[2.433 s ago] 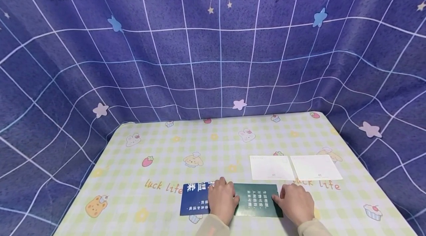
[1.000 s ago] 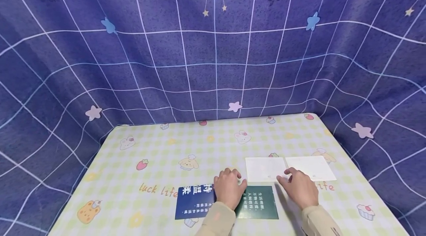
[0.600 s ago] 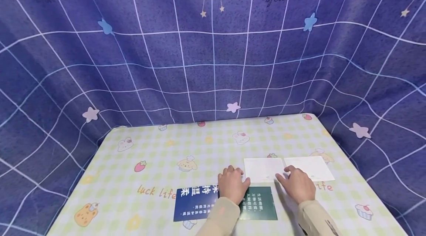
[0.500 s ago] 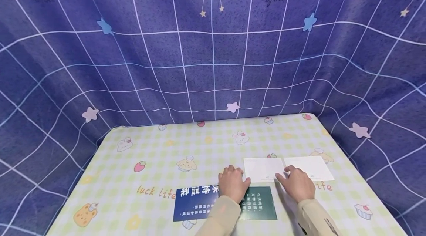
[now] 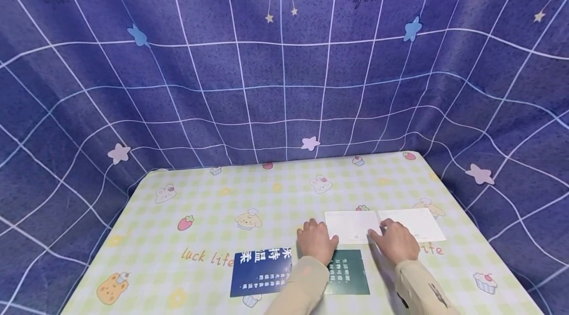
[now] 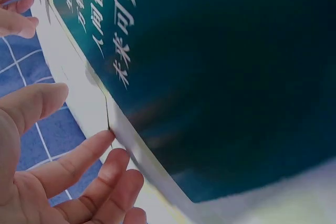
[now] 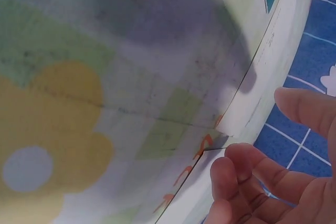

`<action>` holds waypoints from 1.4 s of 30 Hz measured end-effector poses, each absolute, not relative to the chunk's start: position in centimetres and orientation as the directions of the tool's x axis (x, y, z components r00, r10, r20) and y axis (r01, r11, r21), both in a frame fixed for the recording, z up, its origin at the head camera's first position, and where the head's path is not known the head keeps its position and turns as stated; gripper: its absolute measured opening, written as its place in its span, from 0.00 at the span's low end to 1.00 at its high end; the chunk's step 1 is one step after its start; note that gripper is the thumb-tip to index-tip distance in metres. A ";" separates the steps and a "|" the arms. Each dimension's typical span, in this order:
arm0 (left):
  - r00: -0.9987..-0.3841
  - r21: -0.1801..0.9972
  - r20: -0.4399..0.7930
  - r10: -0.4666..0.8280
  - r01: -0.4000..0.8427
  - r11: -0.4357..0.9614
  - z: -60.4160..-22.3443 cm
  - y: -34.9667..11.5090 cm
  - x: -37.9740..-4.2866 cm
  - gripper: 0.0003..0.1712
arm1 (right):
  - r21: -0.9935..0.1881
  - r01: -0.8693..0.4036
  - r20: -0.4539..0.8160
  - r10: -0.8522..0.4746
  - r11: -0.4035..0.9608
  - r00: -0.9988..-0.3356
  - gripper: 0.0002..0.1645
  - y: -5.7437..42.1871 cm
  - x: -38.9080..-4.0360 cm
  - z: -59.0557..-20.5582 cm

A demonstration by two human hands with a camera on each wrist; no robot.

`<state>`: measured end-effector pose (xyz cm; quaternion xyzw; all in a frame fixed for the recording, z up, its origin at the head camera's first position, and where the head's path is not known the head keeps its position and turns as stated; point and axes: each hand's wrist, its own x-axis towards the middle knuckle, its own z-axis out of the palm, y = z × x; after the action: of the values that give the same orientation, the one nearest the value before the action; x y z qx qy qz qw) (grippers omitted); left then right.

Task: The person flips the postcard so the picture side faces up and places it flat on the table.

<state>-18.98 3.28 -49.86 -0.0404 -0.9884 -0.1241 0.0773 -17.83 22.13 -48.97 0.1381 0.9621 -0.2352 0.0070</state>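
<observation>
My left hand (image 5: 316, 243) lies over the top edge of a green postcard (image 5: 353, 275), fingertips at the left edge of a white blank-sided card (image 5: 350, 223). In the left wrist view its index finger (image 6: 84, 158) reaches that card's edge, thumb held apart. Right of it, my right hand (image 5: 395, 243) hovers at the same card's right end and partly covers a second white card (image 5: 422, 220). Its thumb and fingers (image 7: 239, 161) stand apart in the right wrist view, near the two cards' gap. Neither hand grips anything. Whether the right fingertips touch is unclear.
A blue postcard (image 5: 255, 275) with white characters lies left of the green one, partly under the left sleeve (image 5: 306, 283). All cards lie flat on a checked tablecloth (image 5: 200, 231). A blue grid-patterned curtain (image 5: 284, 98) hangs behind and at both sides.
Both hands have shifted up from the green postcard to the left white card. Lately the left hand slid slightly right; the right hand barely moved. The camera view drifted a little.
</observation>
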 end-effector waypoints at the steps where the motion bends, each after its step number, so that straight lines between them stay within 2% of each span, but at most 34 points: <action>1: -0.985 0.232 0.164 0.054 0.092 0.968 -49.9 3.4 -19.0 0.22 | -0.449 0.273 -0.083 0.265 0.851 -0.961 0.33 22.1 -17.9 -49.0; 8: -0.981 0.200 0.192 0.022 0.061 0.978 -50.3 4.2 -19.3 0.29 | -0.434 0.285 -0.104 0.266 0.855 -0.958 0.34 22.1 -18.5 -49.3; 14: -0.987 0.181 0.159 0.019 0.048 0.982 -50.6 4.5 -19.7 0.33 | -0.419 0.292 -0.115 0.269 0.860 -0.956 0.33 22.0 -18.8 -49.4; 29: -0.986 0.118 0.165 0.036 0.055 0.991 -50.6 4.8 -20.0 0.34 | -0.444 0.290 -0.100 0.275 0.847 -0.956 0.30 22.0 -19.2 -49.5; 42: -0.985 0.158 0.170 0.023 0.050 0.986 -50.4 4.9 -20.0 0.32 | -0.547 0.343 -0.119 0.334 0.764 -0.935 0.30 22.0 -18.8 -49.4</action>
<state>-19.97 4.90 -50.38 -0.0185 -0.9930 -0.0812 0.0841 -18.84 22.01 -49.37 0.1802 0.9390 -0.2929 0.0073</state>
